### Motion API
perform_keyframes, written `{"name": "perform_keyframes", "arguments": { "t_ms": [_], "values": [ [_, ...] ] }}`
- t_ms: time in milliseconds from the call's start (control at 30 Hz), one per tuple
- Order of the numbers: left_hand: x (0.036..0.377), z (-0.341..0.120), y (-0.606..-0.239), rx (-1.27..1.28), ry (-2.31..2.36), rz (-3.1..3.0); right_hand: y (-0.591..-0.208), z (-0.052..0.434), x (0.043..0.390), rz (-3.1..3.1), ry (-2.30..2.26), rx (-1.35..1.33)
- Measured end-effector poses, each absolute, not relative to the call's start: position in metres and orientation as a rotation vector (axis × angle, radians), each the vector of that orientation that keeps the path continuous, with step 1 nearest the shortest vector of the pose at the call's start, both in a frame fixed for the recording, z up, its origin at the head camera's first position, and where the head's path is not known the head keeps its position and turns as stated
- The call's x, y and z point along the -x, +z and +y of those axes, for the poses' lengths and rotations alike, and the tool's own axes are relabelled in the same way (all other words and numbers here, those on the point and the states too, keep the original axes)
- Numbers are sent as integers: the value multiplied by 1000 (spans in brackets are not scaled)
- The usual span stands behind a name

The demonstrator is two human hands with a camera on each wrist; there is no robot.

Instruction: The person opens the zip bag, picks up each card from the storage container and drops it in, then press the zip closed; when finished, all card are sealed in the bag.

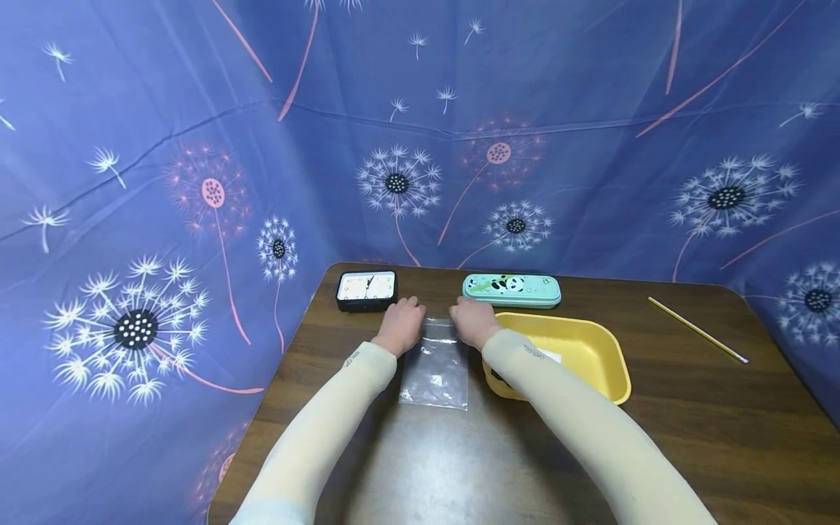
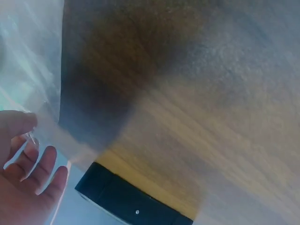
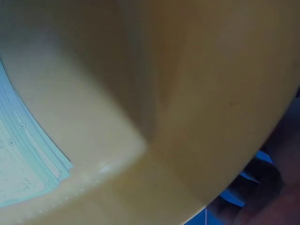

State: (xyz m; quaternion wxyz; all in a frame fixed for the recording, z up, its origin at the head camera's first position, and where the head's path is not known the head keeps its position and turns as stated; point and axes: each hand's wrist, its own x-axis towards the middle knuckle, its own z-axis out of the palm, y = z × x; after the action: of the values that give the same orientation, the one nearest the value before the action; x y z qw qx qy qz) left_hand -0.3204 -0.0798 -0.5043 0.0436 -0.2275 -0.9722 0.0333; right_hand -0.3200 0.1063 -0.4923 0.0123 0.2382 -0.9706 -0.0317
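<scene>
A clear, flat, rectangular plastic bag [image 1: 436, 372] is at the middle of the dark brown wood-grained table [image 1: 689, 423], its far edge between the two hands and its near edge toward the person; the left hand [image 1: 402, 324] pinches its far left corner between thumb and forefinger, the other fingers bent and slightly apart; the right hand [image 1: 474, 321] is at the far right corner with bent fingers, but the tips are hidden, so I cannot tell whether they pinch the film.

Just beyond the left hand sits a black-framed rectangular clock [image 1: 367, 286] with a white face; beyond the right hand lies a mint-green oblong case [image 1: 512, 289] with a panda on its lid; the right forearm crosses above a yellow rounded rectangular tray [image 1: 590, 357], which holds pale blue-green printed papers [image 3: 28, 164]; well apart, to the right, lies a slim yellow-and-white pencil [image 1: 695, 329].
</scene>
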Motion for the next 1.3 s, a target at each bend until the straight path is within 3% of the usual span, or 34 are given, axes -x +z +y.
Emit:
{"name": "perform_keyframes", "arguments": {
  "t_ms": [500, 900, 1300],
  "values": [
    [320, -82, -456, 703, -281, -2665, -443, 132, 310, -2826, 212, -771],
    [299, -78, -419, 703, -610, -2487, -400, 146, 280, -2711, 356, -781],
    [272, -77, -404, 741, -796, -2408, -391, 151, 241, -2568, 501, -786]
  ]
}}
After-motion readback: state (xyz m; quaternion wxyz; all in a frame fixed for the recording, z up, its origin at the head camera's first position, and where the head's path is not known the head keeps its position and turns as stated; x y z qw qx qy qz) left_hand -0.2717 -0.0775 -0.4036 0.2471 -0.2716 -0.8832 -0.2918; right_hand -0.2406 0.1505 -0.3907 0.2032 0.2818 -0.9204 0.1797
